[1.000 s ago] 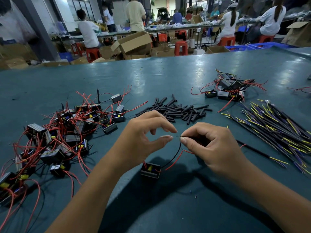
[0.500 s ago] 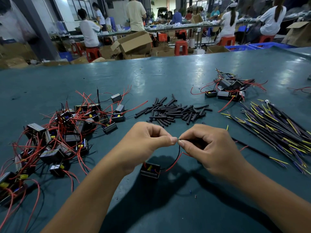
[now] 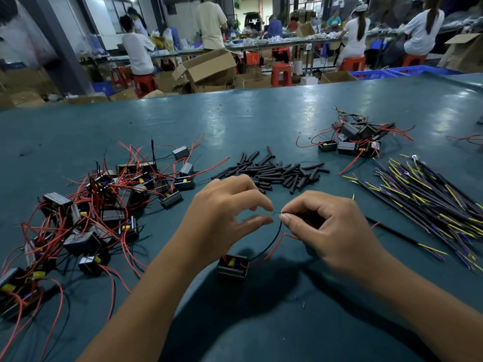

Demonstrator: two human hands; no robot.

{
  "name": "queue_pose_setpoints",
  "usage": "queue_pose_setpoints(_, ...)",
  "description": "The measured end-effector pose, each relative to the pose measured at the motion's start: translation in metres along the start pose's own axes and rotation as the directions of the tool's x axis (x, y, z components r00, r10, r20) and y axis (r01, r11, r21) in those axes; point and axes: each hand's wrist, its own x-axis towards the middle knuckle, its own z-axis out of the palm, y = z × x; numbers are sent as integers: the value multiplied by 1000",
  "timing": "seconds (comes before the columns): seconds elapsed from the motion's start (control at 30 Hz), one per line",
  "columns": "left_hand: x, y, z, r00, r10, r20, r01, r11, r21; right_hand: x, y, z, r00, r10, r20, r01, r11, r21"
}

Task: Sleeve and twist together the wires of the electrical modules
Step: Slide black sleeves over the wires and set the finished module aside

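A small black electrical module (image 3: 232, 265) with a yellow part lies on the green table between my forearms. Its black wire (image 3: 271, 240) curves up to my right hand (image 3: 326, 228), which pinches the wire's bare tip between thumb and forefinger, together with a dark sleeved cable (image 3: 392, 232) running off to the right. The module's red wire (image 3: 274, 246) hangs loose beside the black one. My left hand (image 3: 222, 218) hovers just left of the tip, thumb and fingers spread apart, holding nothing.
A heap of modules with red wires (image 3: 99, 205) lies at the left. Black sleeve pieces (image 3: 274, 171) are scattered beyond my hands. Several sleeved yellow-and-purple cables (image 3: 423, 199) fan out at the right, behind them a smaller module pile (image 3: 352, 142). People work at benches beyond the table's far edge.
Half a second ago my left thumb and forefinger pinched the wire tip against my right hand; now the left hand has let go and spread apart. The right hand keeps its pinch.
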Motion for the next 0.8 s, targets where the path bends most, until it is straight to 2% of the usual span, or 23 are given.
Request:
queue_pose_setpoints(0.17,0,-2,3,982,170,-83,-150,966,211,1,1,0,1000,-6,-2,6,1000,-5)
queue_pose_setpoints(0.3,0,-3,3,971,219,-95,-187,946,266,1,2,0,1000,-2,1,2,1000,-5)
queue_pose_setpoints(0.4,1,0,3,986,145,-78,-127,973,193,1,1,0,1000,-5,3,5,1000,-8)
queue_pose_setpoints(0.47,0,2,6,999,-1,-41,1,1000,15,1,1,0,1000,-7,3,7,1000,-11)
queue_pose_setpoints(0.5,0,3,7,994,-109,6,109,984,-139,1,1,0,1000,-9,3,9,1000,-14)
queue_pose_setpoints(0.53,0,5,8,971,-225,75,238,918,-316,1,1,0,1000,-12,5,12,1000,-16)
queue_pose_setpoints(0.6,2,10,11,860,-450,241,501,653,-568,1,1,0,1000,-20,8,20,1000,-16)
queue_pose_setpoints(0.63,2,11,14,774,-533,342,610,484,-627,0,0,1,1000,-24,11,25,1000,-18)
queue_pose_setpoints(0.67,3,13,16,685,-572,452,690,310,-654,0,0,2,999,-28,16,28,999,-23)
queue_pose_setpoints(0.7,3,13,17,620,-574,535,733,181,-655,-1,0,3,999,-30,20,31,999,-26)
queue_pose_setpoints(0.73,3,13,17,606,-564,562,743,148,-653,-1,0,3,999,-29,21,30,999,-24)
queue_pose_setpoints(0.77,2,11,16,646,-550,530,725,225,-650,-1,0,3,1000,-22,18,22,1000,-10)
queue_pose_setpoints(0.8,0,10,14,719,-525,456,675,370,-638,0,1,2,1000,-7,13,7,1000,17)
